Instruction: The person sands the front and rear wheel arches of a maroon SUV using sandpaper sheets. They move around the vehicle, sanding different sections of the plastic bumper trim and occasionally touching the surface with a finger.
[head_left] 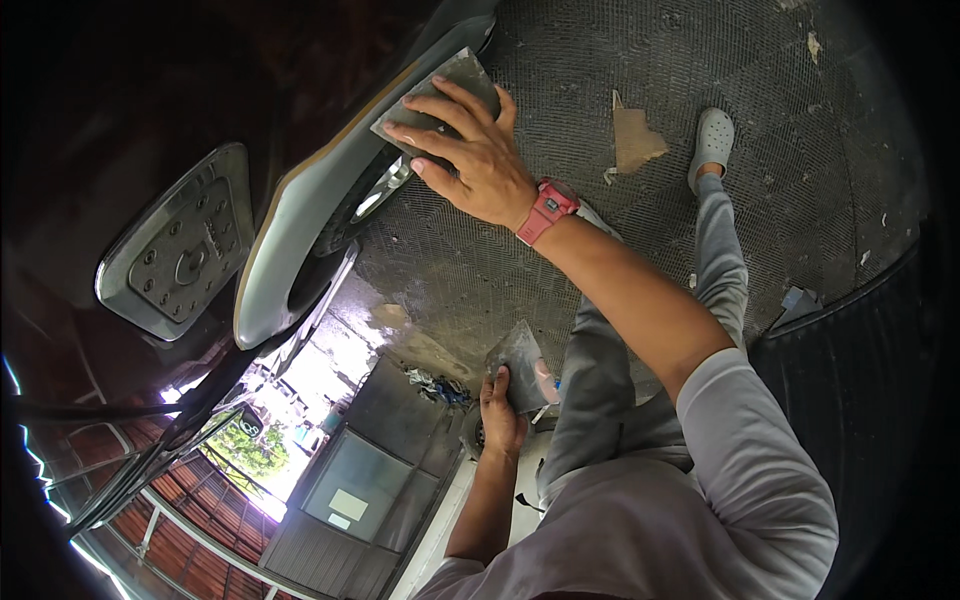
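My right hand [468, 160], with a red watch at its wrist, spreads its fingers over a thin grey rectangular sheet [462, 72], like a putty spreader. It holds the sheet against the light-grey edge of a vehicle's wheel arch [290, 235]; the sheet's underside is hidden. Lower down, near my legs, my left hand [502, 420] grips a flat grey plate [515, 365] by its edge, thumb on top. A pinkish patch shows at the plate's right side; I cannot tell what it is.
The dark vehicle body [90, 130] fills the left, with a round-centred metal fuel flap [180, 245] on it. My foot in a grey clog [714, 135] stands on the textured floor [800, 200]. A torn cardboard piece [636, 140] lies nearby. Behind stands a grey metal door [355, 480].
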